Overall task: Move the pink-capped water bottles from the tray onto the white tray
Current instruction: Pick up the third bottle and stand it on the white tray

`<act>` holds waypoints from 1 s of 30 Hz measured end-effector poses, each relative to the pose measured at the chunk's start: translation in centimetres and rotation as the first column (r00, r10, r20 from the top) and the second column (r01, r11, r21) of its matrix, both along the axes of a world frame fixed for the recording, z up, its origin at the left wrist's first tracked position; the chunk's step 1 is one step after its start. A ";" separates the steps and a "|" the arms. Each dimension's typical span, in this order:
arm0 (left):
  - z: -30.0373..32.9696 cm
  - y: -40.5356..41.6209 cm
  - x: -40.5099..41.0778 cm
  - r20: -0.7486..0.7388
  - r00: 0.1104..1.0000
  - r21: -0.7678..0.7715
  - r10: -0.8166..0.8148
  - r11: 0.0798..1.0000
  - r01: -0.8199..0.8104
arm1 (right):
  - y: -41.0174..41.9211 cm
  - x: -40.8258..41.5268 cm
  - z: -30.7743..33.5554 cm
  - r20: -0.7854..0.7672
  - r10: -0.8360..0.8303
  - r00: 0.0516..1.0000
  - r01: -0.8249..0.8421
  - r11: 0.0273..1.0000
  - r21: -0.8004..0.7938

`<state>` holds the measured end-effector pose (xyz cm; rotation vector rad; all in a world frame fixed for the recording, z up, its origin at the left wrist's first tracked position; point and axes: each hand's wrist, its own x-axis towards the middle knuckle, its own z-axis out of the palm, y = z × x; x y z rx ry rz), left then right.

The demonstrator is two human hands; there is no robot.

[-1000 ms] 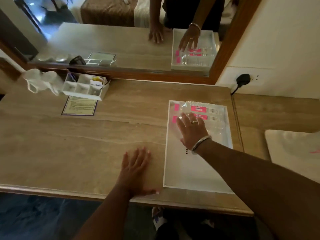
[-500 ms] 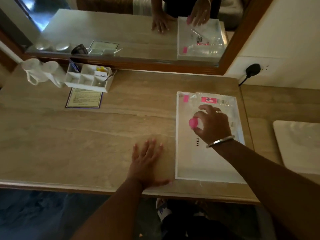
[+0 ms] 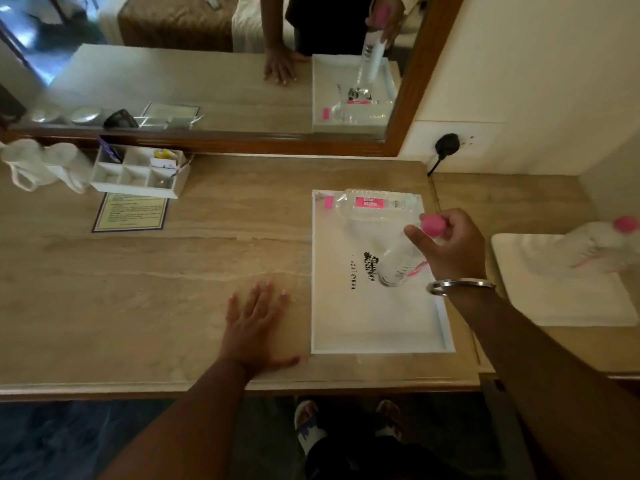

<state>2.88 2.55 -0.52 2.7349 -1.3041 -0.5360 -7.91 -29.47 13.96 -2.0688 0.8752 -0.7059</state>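
My right hand grips a clear pink-capped water bottle by its neck, holding it upright and slightly tilted over the right half of the tray on the desk. A second pink-capped bottle lies on its side along the tray's far edge. On the lower surface to the right sits the white tray, with another pink-capped bottle lying blurred at its far right. My left hand rests flat on the desk, fingers spread, just left of the tray.
A white compartment organiser and a printed card sit at the desk's back left, beside white cups. A framed mirror runs along the back. A black plug sits in the wall socket at the right.
My right hand has lifted one bottle off the tray, turned it upright and carried it toward the tray's right side. The view has swung right, showing more of the white tray.
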 end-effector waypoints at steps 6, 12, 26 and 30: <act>2.5 -3.2 -1.3 0.001 1.000 -0.006 0.005 1.000 -0.005 | -4.1 -5.9 2.7 0.105 -0.058 0.993 0.061 0.998 -0.022; 4.8 -16.3 -7.4 0.103 0.994 -0.130 -0.042 0.990 0.055 | -11.6 -13.4 4.1 0.062 -0.013 0.998 0.017 0.998 -0.056; -1.0 -40.7 -27.8 -0.072 0.973 -0.109 0.220 0.968 -0.227 | -31.4 -28.1 0.1 -0.106 0.098 0.990 -0.103 0.994 -0.041; -2.1 -41.8 -28.1 -0.076 0.969 -0.033 0.236 0.971 -0.239 | -32.2 -28.5 -1.2 -0.124 0.101 0.987 -0.100 0.995 0.016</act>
